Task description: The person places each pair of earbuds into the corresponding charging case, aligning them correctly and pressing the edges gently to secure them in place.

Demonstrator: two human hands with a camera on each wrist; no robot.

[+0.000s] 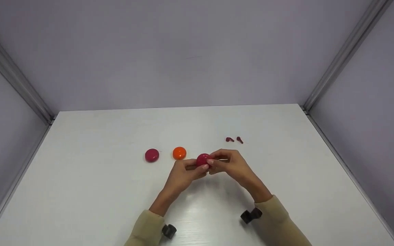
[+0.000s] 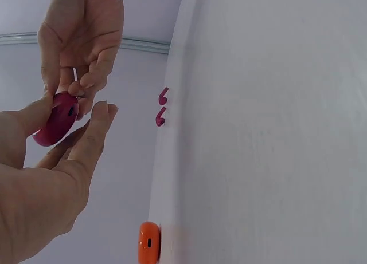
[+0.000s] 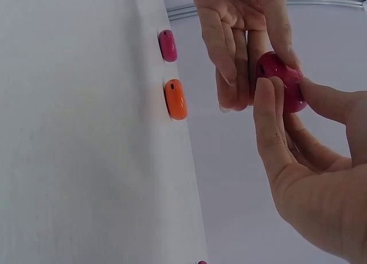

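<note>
Light was bright, soft and even from above. The white surface (image 1: 286, 191) showed a mild sheen and faint shadows beneath the forearms. The head view was sharp; the wrist views blurred the close hands slightly.

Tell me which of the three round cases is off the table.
The dark pink case held between both hands' fingers, right of the orange case. The orange one and the other dark pink case, farthest left, lie on the table.

A white table (image 1: 286, 191) stands enclosed by plain lilac walls (image 1: 183, 51).
</note>
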